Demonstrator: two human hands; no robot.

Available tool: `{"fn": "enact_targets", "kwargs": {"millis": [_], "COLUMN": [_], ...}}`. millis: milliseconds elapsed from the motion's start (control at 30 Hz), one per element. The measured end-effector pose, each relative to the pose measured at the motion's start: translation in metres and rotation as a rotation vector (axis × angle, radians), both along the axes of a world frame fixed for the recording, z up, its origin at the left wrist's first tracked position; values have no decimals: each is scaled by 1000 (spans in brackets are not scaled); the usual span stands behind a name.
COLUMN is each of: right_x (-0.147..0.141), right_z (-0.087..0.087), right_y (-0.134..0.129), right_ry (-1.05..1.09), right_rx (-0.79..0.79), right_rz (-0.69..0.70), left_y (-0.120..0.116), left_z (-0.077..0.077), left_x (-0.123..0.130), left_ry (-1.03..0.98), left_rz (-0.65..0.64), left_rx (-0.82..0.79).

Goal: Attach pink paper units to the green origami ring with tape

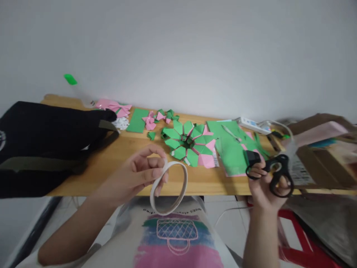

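Note:
My left hand (149, 169) pinches the rim of a narrow white roll of tape (184, 182), held up just in front of the table edge. On the right, my right hand (266, 190) is closed around a pair of scissors with black handles (282, 176); its blades are mostly hidden. Behind the tape, a ring-shaped folded-paper piece in green and pink (178, 152) lies on the wooden table (111, 167). Its folded points fan out around an open centre. Neither hand touches it.
Small folded pink and green pieces (150, 122) and green paper (138, 120) lie at the back. Right of the ring are green sheets (231, 160), a power strip (253, 125) and a cardboard box (326, 167). A black bag (50, 141) covers the table's left end.

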State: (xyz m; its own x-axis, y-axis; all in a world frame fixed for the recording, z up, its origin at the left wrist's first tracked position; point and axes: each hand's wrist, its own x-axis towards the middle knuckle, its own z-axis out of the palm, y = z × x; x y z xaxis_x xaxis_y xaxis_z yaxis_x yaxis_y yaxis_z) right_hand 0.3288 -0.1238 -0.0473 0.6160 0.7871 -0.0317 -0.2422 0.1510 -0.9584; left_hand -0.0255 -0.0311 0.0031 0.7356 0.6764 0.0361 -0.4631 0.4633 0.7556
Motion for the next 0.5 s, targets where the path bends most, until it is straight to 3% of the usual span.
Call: {"fn": "enact_targets", "kwargs": {"millis": [67,233,367,500], "right_x": [-9,-18,-20,-26], "right_z": [0,7,13,22], "right_y": [2,19,33,39], "right_ry": [149,186,68,-257], "right_rx": [166,222,206,186], "right_rz": [15,82,164,424], "left_y": [5,14,19,33], "left_z": [2,0,5,17], "left_x": [1,-1,-3,-5], "left_ry": [21,76,128,174], "left_rz": [22,46,110,105], "left_rx": [26,61,102,185]}}
